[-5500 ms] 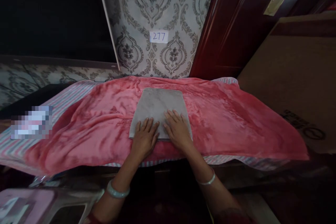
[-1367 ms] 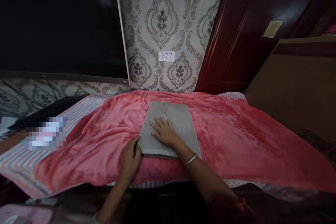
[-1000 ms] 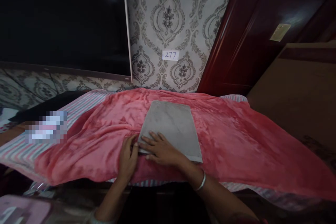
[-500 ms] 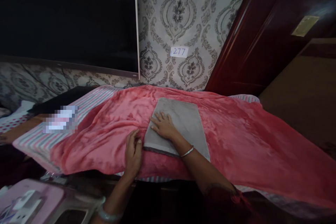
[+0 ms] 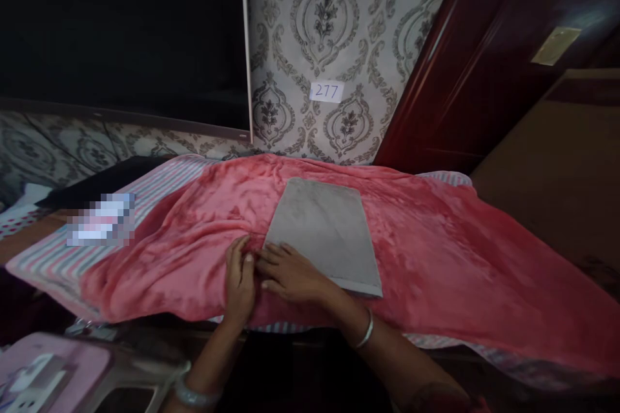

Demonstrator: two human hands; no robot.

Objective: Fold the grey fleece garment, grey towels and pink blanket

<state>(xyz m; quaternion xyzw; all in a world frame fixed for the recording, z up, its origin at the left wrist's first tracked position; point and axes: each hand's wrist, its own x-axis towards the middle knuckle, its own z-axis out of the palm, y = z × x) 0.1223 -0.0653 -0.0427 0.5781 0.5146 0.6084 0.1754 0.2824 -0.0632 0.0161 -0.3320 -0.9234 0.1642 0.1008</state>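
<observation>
A grey folded cloth (image 5: pixel 324 226) lies flat on a pink plush blanket (image 5: pixel 436 258). My right hand (image 5: pixel 295 274) rests palm down over the cloth's near left corner, fingers stretched out to the left and holding nothing. That corner is hidden beneath it. Just left of the cloth, my left hand (image 5: pixel 241 284) lies on the blanket with its fingers extended and nothing in them. The fingertips of both hands are close together; whether they touch I cannot tell.
A striped cover (image 5: pixel 48 258) shows under the blanket at the left. Behind stand a large dark screen (image 5: pixel 121 39) and a patterned wall with a paper label (image 5: pixel 327 91). A dark red wooden panel (image 5: pixel 465 58) and a brown box (image 5: pixel 547 161) bound the right side. A pink stool (image 5: pixel 72 361) sits at lower left.
My right hand has slid from the middle left of the grey cloth toward its near left corner, beside my left hand. The left hand stays nearly in place. The view has shifted slightly.
</observation>
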